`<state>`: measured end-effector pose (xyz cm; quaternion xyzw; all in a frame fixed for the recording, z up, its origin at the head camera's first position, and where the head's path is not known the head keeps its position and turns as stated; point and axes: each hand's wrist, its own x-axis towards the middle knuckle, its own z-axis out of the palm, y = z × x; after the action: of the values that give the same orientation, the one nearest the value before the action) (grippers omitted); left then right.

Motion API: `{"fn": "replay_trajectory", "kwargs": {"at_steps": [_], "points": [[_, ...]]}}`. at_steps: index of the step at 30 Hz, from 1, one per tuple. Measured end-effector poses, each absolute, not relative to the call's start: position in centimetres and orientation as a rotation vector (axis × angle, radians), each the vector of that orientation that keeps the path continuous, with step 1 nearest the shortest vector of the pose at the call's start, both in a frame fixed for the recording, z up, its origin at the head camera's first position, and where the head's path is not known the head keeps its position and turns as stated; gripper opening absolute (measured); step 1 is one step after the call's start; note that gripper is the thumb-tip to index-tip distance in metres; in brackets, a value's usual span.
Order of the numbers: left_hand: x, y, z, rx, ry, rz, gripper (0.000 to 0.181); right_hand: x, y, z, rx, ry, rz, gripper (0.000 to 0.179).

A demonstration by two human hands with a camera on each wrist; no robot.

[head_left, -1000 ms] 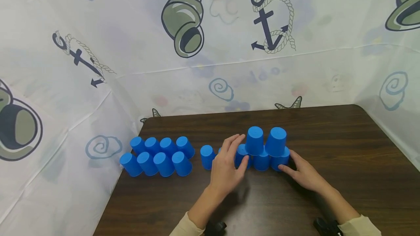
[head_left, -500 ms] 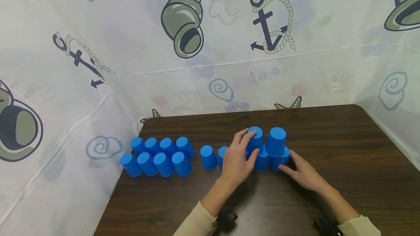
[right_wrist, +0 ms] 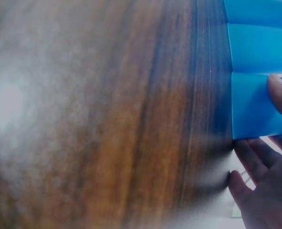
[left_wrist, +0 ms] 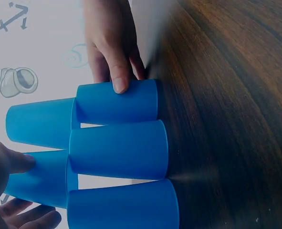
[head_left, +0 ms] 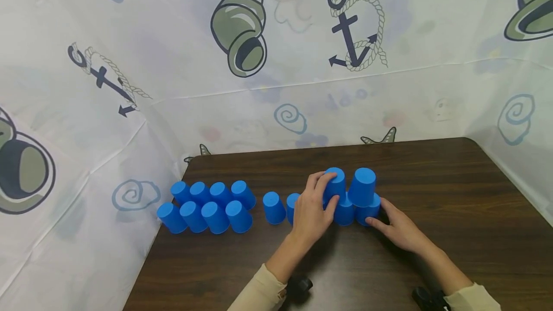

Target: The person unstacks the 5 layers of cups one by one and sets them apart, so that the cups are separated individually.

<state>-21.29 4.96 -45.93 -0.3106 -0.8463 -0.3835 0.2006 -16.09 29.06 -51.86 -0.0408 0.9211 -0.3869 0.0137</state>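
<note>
Upside-down blue cups stand in a small two-level pile at the table's middle right. On the upper level are a left cup [head_left: 335, 184] and a right cup [head_left: 363, 187], resting over the bottom row. My left hand [head_left: 312, 210] holds the upper left cup, thumb on its near side and fingers on its far left. In the left wrist view that cup [left_wrist: 43, 179] sits across two lower cups. My right hand [head_left: 401, 228] grips the bottom row's right-end cup [head_left: 367, 211], thumb in front, fingers behind. Another bottom-row cup [head_left: 343, 212] shows between the hands; the left hand hides part of the row.
Left of the pile stand a lone cup [head_left: 274, 208] and a partly covered cup [head_left: 292, 205]. Farther left, several blue cups [head_left: 216, 217] form two rows near the edge of the dark wooden table [head_left: 207, 272]. A patterned white cloth [head_left: 242, 114] hangs behind.
My left hand has moved right and slightly up, from beside the upper left cup onto it, and is now steady there. The right hand stays on its cup.
</note>
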Motion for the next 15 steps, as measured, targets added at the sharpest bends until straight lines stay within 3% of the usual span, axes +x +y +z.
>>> {"fn": "replay_trajectory", "kwargs": {"at_steps": [15], "points": [[-20.7, 2.5, -45.2, -0.821, -2.325, -1.075, 0.054, -16.0, 29.2, -51.9, -0.159, 2.872, -1.220, 0.076]]}}
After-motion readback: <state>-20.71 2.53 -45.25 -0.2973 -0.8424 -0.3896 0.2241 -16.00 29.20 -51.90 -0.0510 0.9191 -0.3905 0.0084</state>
